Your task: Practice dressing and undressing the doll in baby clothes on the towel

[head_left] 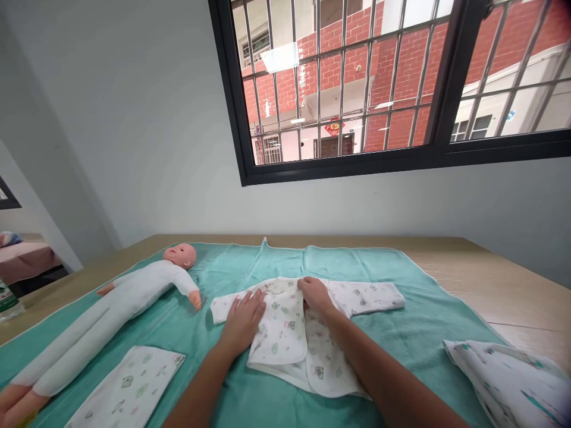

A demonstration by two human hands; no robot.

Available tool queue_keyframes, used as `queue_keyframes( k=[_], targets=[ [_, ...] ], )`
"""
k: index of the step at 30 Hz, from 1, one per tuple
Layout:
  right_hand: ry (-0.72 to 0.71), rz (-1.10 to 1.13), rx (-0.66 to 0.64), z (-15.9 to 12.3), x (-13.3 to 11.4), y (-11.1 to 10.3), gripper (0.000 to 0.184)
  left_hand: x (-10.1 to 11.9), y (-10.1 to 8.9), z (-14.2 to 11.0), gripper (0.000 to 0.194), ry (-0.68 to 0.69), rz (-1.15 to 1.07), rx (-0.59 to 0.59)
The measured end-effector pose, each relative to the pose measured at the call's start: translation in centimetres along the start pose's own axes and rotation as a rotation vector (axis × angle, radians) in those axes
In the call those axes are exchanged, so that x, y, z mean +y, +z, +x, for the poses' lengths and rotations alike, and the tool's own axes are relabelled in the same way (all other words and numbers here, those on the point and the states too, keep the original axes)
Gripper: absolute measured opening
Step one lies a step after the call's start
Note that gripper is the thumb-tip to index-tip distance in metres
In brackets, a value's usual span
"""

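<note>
A white baby shirt [285, 333] with a small green and brown print lies spread on the green cloth, sleeves out to both sides. My left hand [244, 318] rests flat on its left front near the sleeve, fingers stretched out. At the neckline, my right hand [316, 295] pinches the upper edge of the overlapping front panel. The right forearm hides part of the shirt's right side. To the left lies a baby doll [134, 291] in a white suit, face up, apart from both hands.
A green cloth [383, 356] covers much of the wooden table [526, 297]. Folded printed fabric [129, 386] lies at the front left, and a bundled white patterned cloth [513, 380] at the right. A bottle [9, 303] stands at the left edge. Behind is a barred window [343, 83].
</note>
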State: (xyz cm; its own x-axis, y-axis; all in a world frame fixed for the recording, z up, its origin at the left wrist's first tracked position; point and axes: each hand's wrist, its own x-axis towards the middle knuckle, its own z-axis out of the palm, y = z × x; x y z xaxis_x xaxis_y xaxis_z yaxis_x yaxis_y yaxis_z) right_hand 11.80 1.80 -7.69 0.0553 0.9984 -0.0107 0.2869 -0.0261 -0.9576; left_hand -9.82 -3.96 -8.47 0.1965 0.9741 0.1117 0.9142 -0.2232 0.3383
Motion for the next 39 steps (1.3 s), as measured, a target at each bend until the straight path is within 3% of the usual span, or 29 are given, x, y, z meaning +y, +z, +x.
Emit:
queue_keyframes(
  k=[4, 7, 12, 17, 19, 21, 24, 26, 30, 34, 36, 39],
  targets=[
    [0.074, -0.005, -0.019, 0.1, 0.0, -0.9, 0.014, -0.6, -0.1, 0.2, 0.054, -0.047, 0.041, 0.021],
    [0.040, -0.124, -0.018, 0.3, 0.1, -1.2, 0.003, -0.6, 0.1, 0.1, 0.052, -0.051, 0.039, 0.058],
    [-0.315, -0.290, -0.049, 0.2, 0.5, -0.8, 0.046, -0.7, 0.1, -0.2, 0.045, -0.027, -0.020, 0.149],
    [-0.582, -0.495, -0.064, 0.0, 0.9, -0.2, 0.029, 0.4, -0.6, -0.8, 0.032, 0.146, -0.136, 0.342],
    [-0.553, -0.556, -0.064, 0.2, 1.0, -0.2, 0.025, 1.5, -1.1, -1.5, 0.029, 0.278, -0.170, 0.303],
    [-0.460, -0.510, -0.081, 0.5, 1.1, -0.3, 0.024, 2.8, -1.6, -2.5, 0.035, 0.374, -0.192, 0.183],
    [-0.351, -0.402, -0.100, 1.0, 1.2, -0.5, 0.029, 3.8, -2.1, -4.4, 0.065, 0.458, -0.173, -0.051],
    [-0.367, -0.425, -0.105, 1.2, 1.3, -0.5, 0.030, 3.4, -2.1, -5.6, 0.073, 0.474, -0.123, -0.135],
    [-0.417, -0.542, -0.106, 1.2, 1.3, -0.3, 0.028, 1.4, -1.4, -6.7, 0.049, 0.434, -0.049, -0.056],
    [-0.368, -0.589, -0.081, 0.9, 1.0, -0.3, 0.023, 1.1, -1.2, -6.7, 0.051, 0.427, 0.052, 0.090],
    [-0.368, -0.613, -0.074, 0.8, 0.8, -0.4, 0.015, 1.7, -1.4, -6.7, 0.049, 0.339, 0.135, 0.120],
    [-0.374, -0.608, -0.073, 0.8, 0.8, -0.5, 0.009, 2.5, -2.1, -7.0, 0.044, 0.055, 0.210, 0.079]
  ],
)
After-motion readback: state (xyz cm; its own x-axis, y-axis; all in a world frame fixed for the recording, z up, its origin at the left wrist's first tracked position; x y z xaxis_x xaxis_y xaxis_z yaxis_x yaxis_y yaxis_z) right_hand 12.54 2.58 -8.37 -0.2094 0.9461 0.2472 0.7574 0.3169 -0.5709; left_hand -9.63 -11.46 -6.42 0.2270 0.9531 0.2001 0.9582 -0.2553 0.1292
